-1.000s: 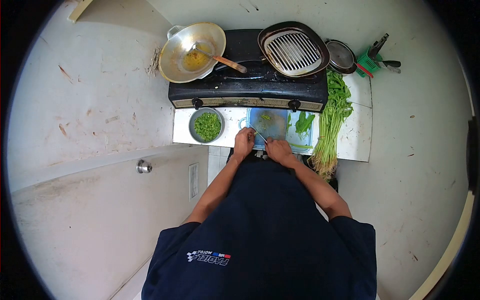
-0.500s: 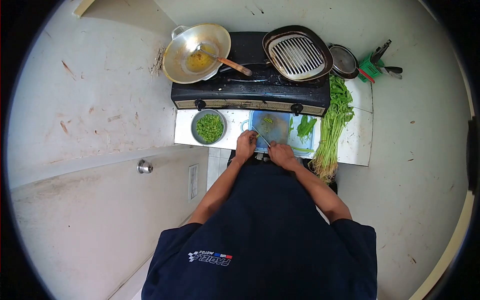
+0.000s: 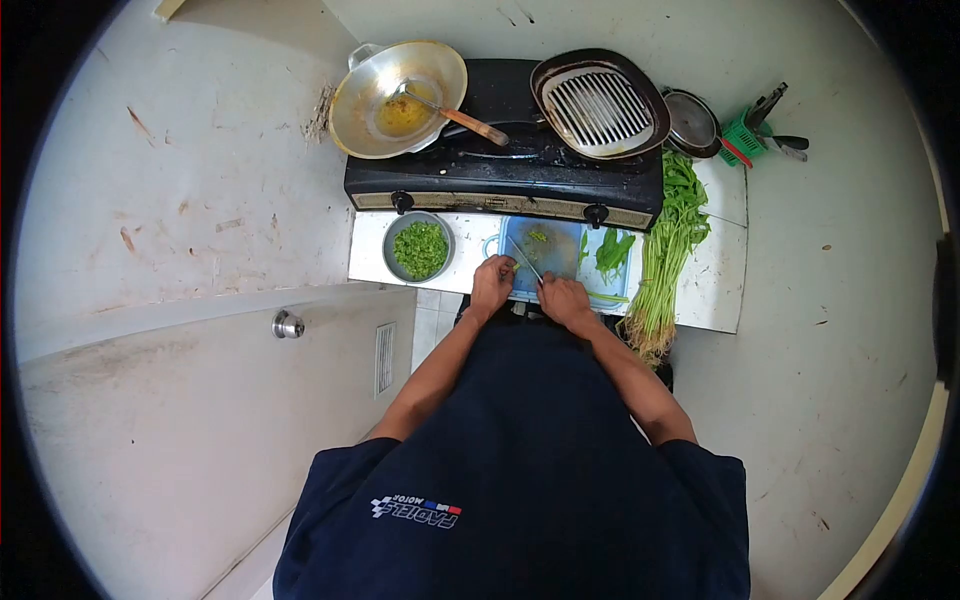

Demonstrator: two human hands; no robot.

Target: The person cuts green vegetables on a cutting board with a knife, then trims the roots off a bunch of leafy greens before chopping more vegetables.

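My right hand is closed round the handle of a knife, whose blade slants away to the left over a blue cutting board. My left hand is at the board's left edge, fingers pinched on a small piece of green stem beside the blade. Chopped green bits lie beyond the blade. Loose green leaves rest on the board's right part, and a cut stem lies near my right hand. Left of the board, a grey bowl holds chopped greens.
A black gas stove stands behind the board, bearing a wok with a wooden-handled spatula and a grill pan. A bundle of leafy greens with roots lies at right. A green basket holds knives. Walls close in both sides.
The knife has moved away from my body, and its blade points more steeply toward the stove. My left hand stays at the board's left edge, fingers still pinched.
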